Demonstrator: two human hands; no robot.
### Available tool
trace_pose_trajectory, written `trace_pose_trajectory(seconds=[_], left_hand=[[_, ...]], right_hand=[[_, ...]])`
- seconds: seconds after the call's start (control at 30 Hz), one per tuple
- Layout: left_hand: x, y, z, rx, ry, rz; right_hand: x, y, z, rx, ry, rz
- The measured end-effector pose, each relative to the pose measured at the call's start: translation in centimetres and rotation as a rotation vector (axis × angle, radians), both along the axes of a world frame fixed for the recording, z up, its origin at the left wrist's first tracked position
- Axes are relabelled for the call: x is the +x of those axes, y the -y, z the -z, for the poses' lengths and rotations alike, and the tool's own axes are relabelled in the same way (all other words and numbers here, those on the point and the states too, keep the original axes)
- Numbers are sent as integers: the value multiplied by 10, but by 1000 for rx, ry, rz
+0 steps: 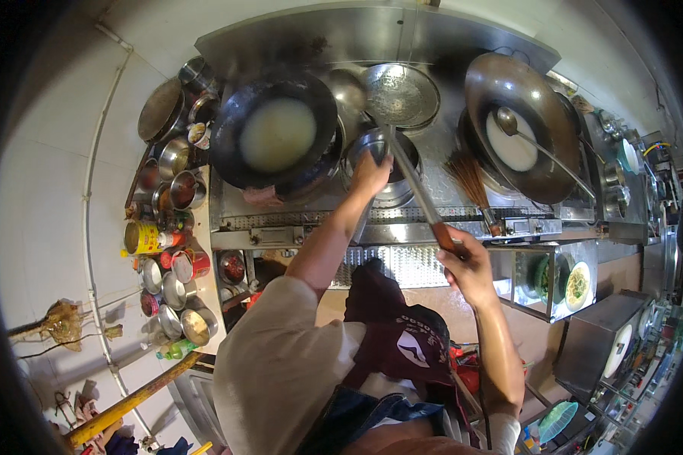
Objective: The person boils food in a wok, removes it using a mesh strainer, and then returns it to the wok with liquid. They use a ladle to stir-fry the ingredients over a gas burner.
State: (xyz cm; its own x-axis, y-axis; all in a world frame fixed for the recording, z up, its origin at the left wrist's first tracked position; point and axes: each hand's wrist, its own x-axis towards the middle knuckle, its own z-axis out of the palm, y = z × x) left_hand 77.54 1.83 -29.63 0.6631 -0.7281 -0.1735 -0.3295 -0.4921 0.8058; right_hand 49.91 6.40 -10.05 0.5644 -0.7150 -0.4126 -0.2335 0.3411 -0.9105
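Observation:
My right hand (pixel 465 261) grips the wooden end of a long-handled steel ladle (pixel 414 182). Its shaft slants up and left across the stove, and the blurred ladle bowl (pixel 347 90) hangs between the left wok and a perforated steel strainer (pixel 401 94). Over a round steel pot (pixel 407 165) is my left hand (pixel 373 173), its fingers bent at a metal piece inside the rim. Whether they hold that piece is unclear. A grey metal bar (pixel 362 222) runs below that wrist. The dark left wok (pixel 233 153) contains cloudy pale liquid (pixel 279 135).
At right, a tilted wok (pixel 489 74) holds whitish liquid and another ladle (pixel 507 121). A bamboo wok brush (pixel 471 185) lies beside it. Bowls, tins and a red tub (pixel 190 265) crowd the left shelf (pixel 205 227). A plate of food (pixel 578 283) stands at lower right.

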Motion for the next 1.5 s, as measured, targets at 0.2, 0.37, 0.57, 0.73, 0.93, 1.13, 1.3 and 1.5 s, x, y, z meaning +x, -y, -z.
trace_pose_trajectory(seconds=[0.2, 0.37, 0.57, 0.73, 0.93, 1.13, 1.3, 1.5], left_hand=[[-48, -157, -83, 149, -273, 579], [-91, -242, -96, 244, -707, 1079], [-95, -259, -70, 405, -816, 1145], [-100, -256, -59, 432, -822, 1125], [-150, -210, -41, 445, -829, 1277], [-262, -164, -55, 387, -476, 1582], [-394, -128, -94, 472, -363, 1874], [-486, -118, -100, 660, -288, 2020]], right_hand=[[95, 9, 35, 104, -5, -148], [199, -16, 104, -498, -259, -424], [262, -67, 154, -1174, -325, -945], [180, -50, 99, -575, -282, -985], [-32, 0, 11, -693, -146, -485], [-296, -82, -160, -1077, 159, 184], [-419, -190, -190, -1323, -3, 593], [-486, -204, -182, -1253, 41, 667]])
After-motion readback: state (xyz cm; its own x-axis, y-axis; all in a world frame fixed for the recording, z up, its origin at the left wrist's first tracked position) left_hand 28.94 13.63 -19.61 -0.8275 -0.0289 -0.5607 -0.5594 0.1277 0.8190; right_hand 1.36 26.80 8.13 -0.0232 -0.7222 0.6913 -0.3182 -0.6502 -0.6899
